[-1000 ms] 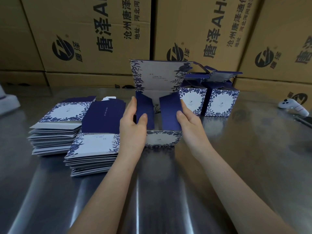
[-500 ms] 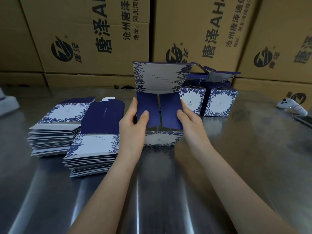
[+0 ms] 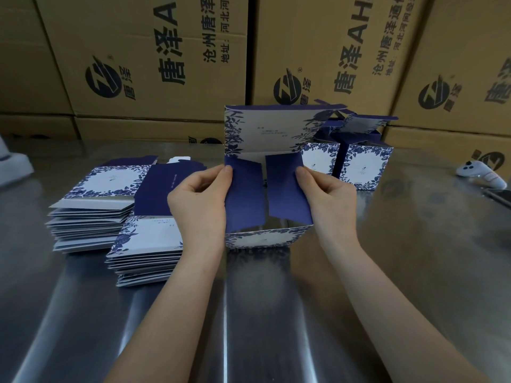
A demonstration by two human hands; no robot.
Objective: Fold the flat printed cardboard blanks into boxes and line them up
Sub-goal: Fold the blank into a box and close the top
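Note:
A half-folded blue-and-white floral box (image 3: 265,236) stands on the steel table in front of me, its printed lid panel upright at the back. My left hand (image 3: 199,200) pinches the left dark-blue side flap (image 3: 244,194). My right hand (image 3: 329,194) holds the right dark-blue flap (image 3: 284,189). Both flaps lean inward over the open box. Two finished boxes (image 3: 365,164) stand side by side behind and to the right, lids up. Two stacks of flat blanks (image 3: 91,208) lie to the left, the nearer stack (image 3: 143,252) beside my left wrist.
Large brown shipping cartons (image 3: 154,56) wall off the back of the table. A white handheld controller (image 3: 481,172) and a dark phone edge (image 3: 500,197) lie at the far right. A white object (image 3: 11,164) sits at the far left edge.
Both hands have shifted from pressing the side flaps with flat fingers to pinching them at their upper edges, and the flaps have tilted further inward. The view has moved closer.

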